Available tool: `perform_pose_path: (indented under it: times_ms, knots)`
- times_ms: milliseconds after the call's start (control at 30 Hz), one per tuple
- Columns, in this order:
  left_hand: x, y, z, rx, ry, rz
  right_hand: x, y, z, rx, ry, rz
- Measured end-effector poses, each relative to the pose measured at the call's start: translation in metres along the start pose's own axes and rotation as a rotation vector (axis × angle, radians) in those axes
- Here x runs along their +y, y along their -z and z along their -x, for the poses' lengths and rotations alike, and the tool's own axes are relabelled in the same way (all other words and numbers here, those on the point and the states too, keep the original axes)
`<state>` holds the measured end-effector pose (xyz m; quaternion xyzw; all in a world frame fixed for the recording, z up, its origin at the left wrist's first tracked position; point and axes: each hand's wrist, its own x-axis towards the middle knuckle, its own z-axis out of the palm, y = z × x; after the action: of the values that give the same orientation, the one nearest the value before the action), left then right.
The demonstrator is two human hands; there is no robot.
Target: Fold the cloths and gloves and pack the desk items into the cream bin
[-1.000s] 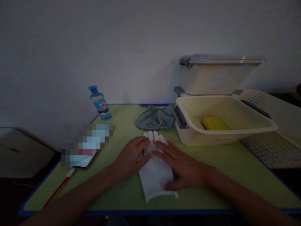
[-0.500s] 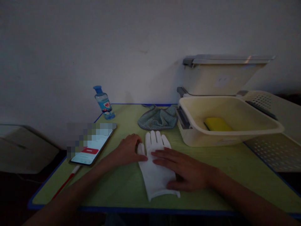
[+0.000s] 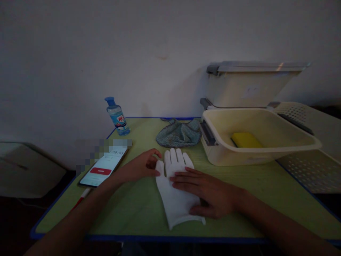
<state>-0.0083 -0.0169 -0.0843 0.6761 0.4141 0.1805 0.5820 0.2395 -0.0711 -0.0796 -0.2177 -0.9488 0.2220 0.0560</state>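
A white glove (image 3: 174,199) lies flat on the table, its fingers pointing away from me and its cuff towards me. My right hand (image 3: 205,190) rests on the right side of its palm, fingers stretched out flat. Beside the glove's thumb is my left hand (image 3: 142,165), fingers bent and apart from the thumb, whose tip is at the glove's edge. Neither hand grips anything. Just beyond the glove's fingertips sits a crumpled grey-blue mesh cloth (image 3: 179,134).
A cream bin (image 3: 213,154) with its lid (image 3: 258,65) raised stands at the right, a yellow sponge (image 3: 246,140) inside. On the left are a blue bottle (image 3: 118,119) and a phone (image 3: 99,171) with a cable. White perforated baskets (image 3: 306,170) stand beyond the table's right edge.
My left hand has shifted slightly left and back from the glove's thumb, which now shows more fully. My right hand stays nearly in place on the glove.
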Motion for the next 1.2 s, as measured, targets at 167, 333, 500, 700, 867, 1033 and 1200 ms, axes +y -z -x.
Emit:
perform_pose_path:
  times_ms: [167, 333, 500, 700, 867, 1033, 1200]
  knots:
    - [-0.008, 0.008, -0.007, 0.076, -0.043, 0.017, 0.000, 0.001, 0.000, -0.034, -0.005, 0.014]
    - [-0.008, 0.009, -0.008, 0.113, -0.082, 0.046, -0.001, 0.001, 0.000, -0.036, -0.006, 0.037]
    - [-0.006, 0.007, -0.009, 0.129, -0.068, 0.058, -0.001, 0.000, 0.000, -0.015, 0.001, 0.026]
    - [-0.008, 0.003, -0.013, 0.191, -0.080, 0.015, -0.002, 0.002, -0.001, -0.019, -0.009, 0.011]
    - [-0.007, -0.001, -0.013, 0.254, -0.097, -0.067, -0.001, 0.001, 0.000, -0.006, -0.004, 0.003]
    - [-0.005, -0.002, -0.012, 0.289, -0.087, -0.005, -0.001, 0.001, 0.000, -0.009, -0.007, 0.008]
    - [-0.005, 0.000, -0.010, 0.241, -0.046, 0.051, -0.003, 0.002, -0.001, -0.009, -0.001, 0.018]
